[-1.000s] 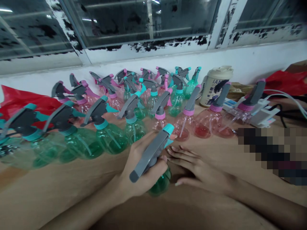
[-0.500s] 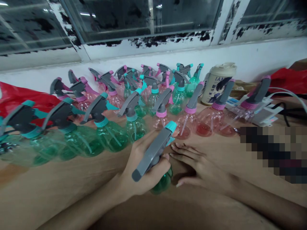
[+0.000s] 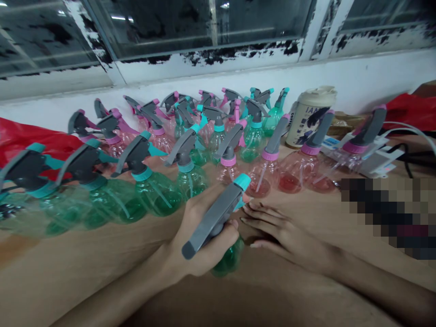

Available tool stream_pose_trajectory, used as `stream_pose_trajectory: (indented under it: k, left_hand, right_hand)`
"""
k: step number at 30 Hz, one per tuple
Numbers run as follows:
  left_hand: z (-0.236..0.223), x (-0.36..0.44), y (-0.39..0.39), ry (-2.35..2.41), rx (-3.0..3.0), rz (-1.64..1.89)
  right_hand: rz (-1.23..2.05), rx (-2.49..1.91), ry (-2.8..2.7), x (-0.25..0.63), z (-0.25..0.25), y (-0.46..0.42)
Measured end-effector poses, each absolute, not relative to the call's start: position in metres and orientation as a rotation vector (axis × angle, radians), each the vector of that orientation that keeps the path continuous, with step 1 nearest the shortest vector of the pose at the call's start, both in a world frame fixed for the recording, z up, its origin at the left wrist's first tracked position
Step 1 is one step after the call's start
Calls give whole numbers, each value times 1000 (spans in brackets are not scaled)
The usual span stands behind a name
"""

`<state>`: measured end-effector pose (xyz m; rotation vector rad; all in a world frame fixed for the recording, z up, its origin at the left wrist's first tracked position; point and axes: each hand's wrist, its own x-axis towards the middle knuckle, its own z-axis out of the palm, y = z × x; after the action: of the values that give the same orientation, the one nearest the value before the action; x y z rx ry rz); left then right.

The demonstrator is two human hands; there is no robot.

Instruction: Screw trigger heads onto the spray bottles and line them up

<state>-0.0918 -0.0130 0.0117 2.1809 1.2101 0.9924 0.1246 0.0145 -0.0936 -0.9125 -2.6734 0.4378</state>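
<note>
My left hand (image 3: 200, 236) is closed around the neck of a green spray bottle (image 3: 230, 259) with a grey and teal trigger head. The head slants up to the right, and the hand hides most of the bottle's upper body. My right hand (image 3: 284, 234) lies palm down on the wooden table (image 3: 286, 299), fingers stretched out towards the bottle and holding nothing. Just beyond my hands stand more spray bottles: a green one (image 3: 160, 195) with a teal collar to the left, and a pink one (image 3: 264, 177) with a pink collar ahead of my right hand.
Several more green and pink spray bottles fill the back of the table. A printed coffee cup (image 3: 308, 118) stands behind them by the wall. Red plastic (image 3: 30, 141) lies at the left, more at the far right. A white device (image 3: 378, 159) with cables sits at the right.
The held spray bottle has shifted very slightly left with my left hand. My right hand stays flat in nearly the same place.
</note>
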Motion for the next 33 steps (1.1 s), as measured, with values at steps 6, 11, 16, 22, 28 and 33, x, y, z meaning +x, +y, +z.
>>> stream_pose_trajectory:
  k: [6, 11, 16, 22, 28, 33]
  left_hand:
    - [10, -92, -14, 1169, 2222, 1014]
    - [10, -91, -15, 1168, 2291, 1066]
    - [9, -92, -14, 1126, 2336, 1131]
    - [5, -90, -13, 1166, 2234, 1117]
    - [4, -86, -16, 1246, 2173, 1088]
    - [2, -86, -15, 1227, 2198, 1113]
  right_hand:
    - [358, -889, -2672, 125, -96, 15]
    - [328, -874, -2688, 125, -97, 16]
    - [328, -868, -2669, 124, -95, 15]
    - [303, -906, -2691, 124, -94, 13]
    - [327, -896, -2679, 124, -95, 14]
    - [339, -894, -2671, 124, -96, 15]
